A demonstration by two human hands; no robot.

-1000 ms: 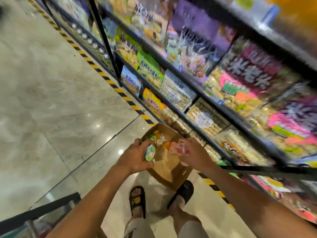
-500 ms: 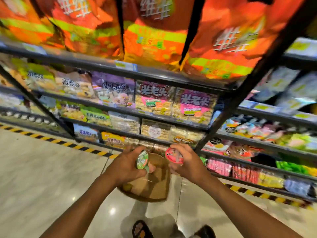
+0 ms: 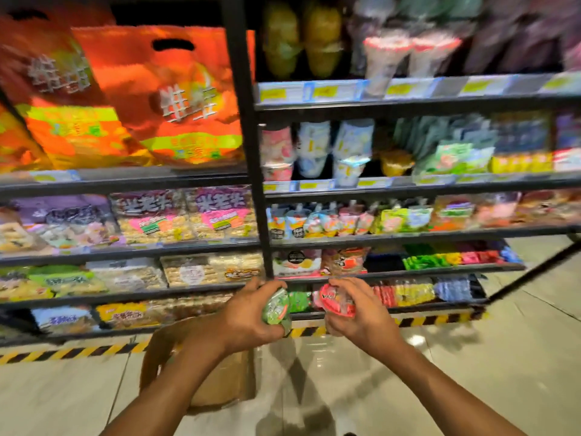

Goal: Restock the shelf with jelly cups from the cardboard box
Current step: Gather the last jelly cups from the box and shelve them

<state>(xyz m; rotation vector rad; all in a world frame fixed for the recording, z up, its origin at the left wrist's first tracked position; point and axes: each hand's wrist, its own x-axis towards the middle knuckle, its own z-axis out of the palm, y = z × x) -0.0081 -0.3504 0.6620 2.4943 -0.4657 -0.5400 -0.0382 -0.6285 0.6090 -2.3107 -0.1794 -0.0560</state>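
**Restocking scene, head view.** A black metal shelf unit (image 3: 440, 187) was shown filling the upper part of the view, its boards crowded with packaged snacks; most labels were left unreadable by motion blur. Large orange handled bags (image 3: 176, 99) were stacked on the upper left board, and rows of small pouches (image 3: 314, 220) were ranged on a board right of the central upright. The pale glossy floor (image 3: 471, 372) was seen below, bordered along the foot of the shelf unit by a yellow-and-black hazard stripe (image 3: 63, 352). A cardboard box (image 3: 229, 382) was set on the floor just in front of the left bay and was partly hidden by the left forearm; its contents could not be made out.

The left hand (image 3: 248, 316) was held before the lowest boards, beside the central upright. Its grip was closed — fingers and thumb curled — around a green-lidded jelly cup (image 3: 276, 308), whose lid was shown between fingers and thumb. The right hand (image 3: 361, 316) was held level with it and a little apart, its grip likewise closed around a red-lidded jelly cup (image 3: 334, 300). Both cups were held in the air above the floor — near the lower boards, touching none of them, and clear of the box.
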